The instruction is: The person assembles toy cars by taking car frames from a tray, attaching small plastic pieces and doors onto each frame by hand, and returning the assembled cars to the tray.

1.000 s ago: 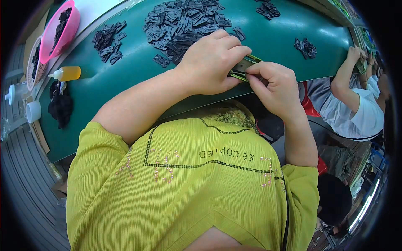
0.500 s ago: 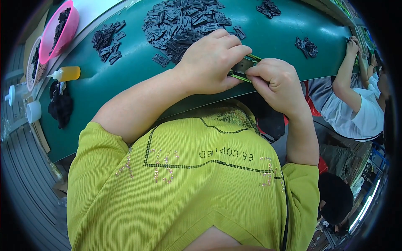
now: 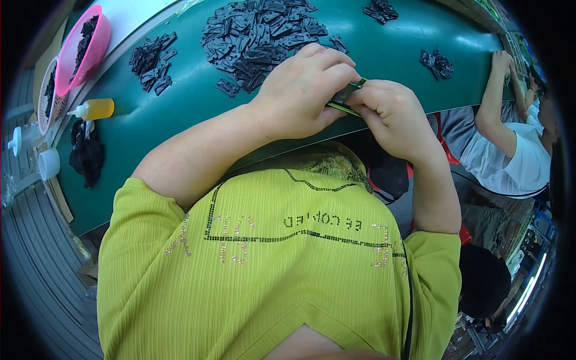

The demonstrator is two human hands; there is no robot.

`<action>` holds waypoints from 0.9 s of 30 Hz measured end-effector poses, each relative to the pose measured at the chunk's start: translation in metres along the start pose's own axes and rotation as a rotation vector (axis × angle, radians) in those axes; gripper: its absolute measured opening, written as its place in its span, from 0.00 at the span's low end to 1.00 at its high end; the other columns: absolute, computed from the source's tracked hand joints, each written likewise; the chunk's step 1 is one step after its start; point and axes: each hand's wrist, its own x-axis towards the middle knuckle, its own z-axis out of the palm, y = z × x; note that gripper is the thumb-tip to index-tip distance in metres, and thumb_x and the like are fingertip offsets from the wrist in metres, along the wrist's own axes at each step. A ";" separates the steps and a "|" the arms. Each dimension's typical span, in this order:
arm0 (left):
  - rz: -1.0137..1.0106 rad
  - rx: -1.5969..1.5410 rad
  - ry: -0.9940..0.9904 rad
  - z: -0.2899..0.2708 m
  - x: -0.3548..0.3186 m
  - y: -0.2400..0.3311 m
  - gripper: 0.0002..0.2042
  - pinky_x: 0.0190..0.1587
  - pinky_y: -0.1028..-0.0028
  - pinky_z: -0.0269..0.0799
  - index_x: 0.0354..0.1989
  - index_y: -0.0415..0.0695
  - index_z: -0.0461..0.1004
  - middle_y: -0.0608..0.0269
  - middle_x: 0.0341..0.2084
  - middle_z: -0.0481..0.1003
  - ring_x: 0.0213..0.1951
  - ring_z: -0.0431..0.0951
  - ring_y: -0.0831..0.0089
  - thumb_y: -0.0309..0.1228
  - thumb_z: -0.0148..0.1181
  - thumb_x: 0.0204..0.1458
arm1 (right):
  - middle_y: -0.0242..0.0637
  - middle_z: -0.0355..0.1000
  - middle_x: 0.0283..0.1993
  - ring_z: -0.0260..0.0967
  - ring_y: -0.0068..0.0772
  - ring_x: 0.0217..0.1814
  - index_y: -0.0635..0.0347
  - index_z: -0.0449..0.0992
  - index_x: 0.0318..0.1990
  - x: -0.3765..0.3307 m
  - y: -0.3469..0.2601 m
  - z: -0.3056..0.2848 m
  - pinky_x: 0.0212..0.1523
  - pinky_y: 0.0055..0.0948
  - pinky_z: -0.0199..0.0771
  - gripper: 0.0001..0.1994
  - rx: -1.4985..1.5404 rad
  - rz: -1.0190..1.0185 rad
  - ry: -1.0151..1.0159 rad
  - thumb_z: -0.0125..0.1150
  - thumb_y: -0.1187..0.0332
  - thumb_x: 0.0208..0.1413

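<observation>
My left hand [image 3: 306, 87] and my right hand [image 3: 391, 117] meet over the near edge of the green table. Between them is a small dark flat piece with bright green edges [image 3: 343, 108]. My left fingers are closed on its left side, my right fingers and thumb pinch its right side. The fingers hide much of it, so its exact kind cannot be made out. Just beyond my left hand spreads a large pile of small black flat parts [image 3: 258, 42], with a single black part [image 3: 227, 87] lying apart from it.
Smaller heaps of black parts lie at the left [image 3: 153, 63], far right [image 3: 381, 11] and right [image 3: 437, 64]. A pink basket [image 3: 98, 45], a bottle of yellow liquid [image 3: 99, 109], a black cloth [image 3: 87, 156] and a white cup [image 3: 49, 163] stand left. Another person's arm [image 3: 495, 96] rests at right.
My right fingers have shifted left over the green-edged piece and now cover more of it. My left hand stays nearly in place. The other person's hand has moved slightly.
</observation>
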 end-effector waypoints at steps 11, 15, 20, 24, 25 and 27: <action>-0.075 -0.028 0.049 0.003 -0.001 0.005 0.24 0.54 0.59 0.70 0.44 0.46 0.74 0.56 0.52 0.74 0.52 0.73 0.53 0.29 0.75 0.35 | 0.43 0.75 0.32 0.73 0.49 0.37 0.62 0.79 0.32 0.000 0.003 -0.001 0.38 0.42 0.72 0.05 0.060 0.044 -0.054 0.55 0.76 0.52; 0.006 0.054 -0.078 0.001 -0.005 0.003 0.13 0.51 0.59 0.70 0.31 0.47 0.79 0.58 0.52 0.75 0.51 0.74 0.55 0.30 0.74 0.36 | 0.43 0.75 0.33 0.73 0.49 0.38 0.62 0.78 0.33 -0.002 0.007 -0.003 0.38 0.43 0.72 0.04 0.111 0.030 -0.061 0.57 0.76 0.51; 0.000 0.042 -0.028 0.001 -0.003 0.004 0.08 0.51 0.58 0.68 0.23 0.47 0.79 0.62 0.52 0.76 0.51 0.73 0.57 0.31 0.74 0.36 | 0.40 0.74 0.34 0.72 0.48 0.39 0.62 0.77 0.32 -0.004 0.000 -0.009 0.37 0.42 0.72 0.03 0.297 0.101 -0.134 0.62 0.75 0.48; 0.072 0.146 -0.057 -0.001 0.002 0.009 0.09 0.53 0.56 0.66 0.23 0.45 0.78 0.63 0.52 0.76 0.54 0.73 0.59 0.30 0.73 0.36 | 0.37 0.71 0.32 0.71 0.45 0.37 0.60 0.76 0.30 -0.009 0.002 0.014 0.36 0.40 0.72 0.06 -0.069 -0.057 0.045 0.66 0.73 0.45; 0.074 0.147 -0.058 -0.001 0.002 0.009 0.09 0.53 0.56 0.66 0.23 0.45 0.78 0.63 0.52 0.76 0.54 0.73 0.59 0.30 0.73 0.36 | 0.37 0.70 0.31 0.71 0.44 0.37 0.59 0.75 0.29 -0.009 0.003 0.016 0.36 0.40 0.72 0.06 -0.106 -0.090 0.095 0.67 0.72 0.44; 0.046 0.140 -0.054 -0.002 0.001 0.011 0.09 0.54 0.55 0.65 0.23 0.44 0.77 0.63 0.52 0.76 0.55 0.72 0.58 0.30 0.73 0.36 | 0.36 0.70 0.31 0.71 0.44 0.37 0.59 0.75 0.29 -0.009 0.003 0.015 0.36 0.40 0.72 0.05 -0.087 -0.093 0.115 0.66 0.73 0.44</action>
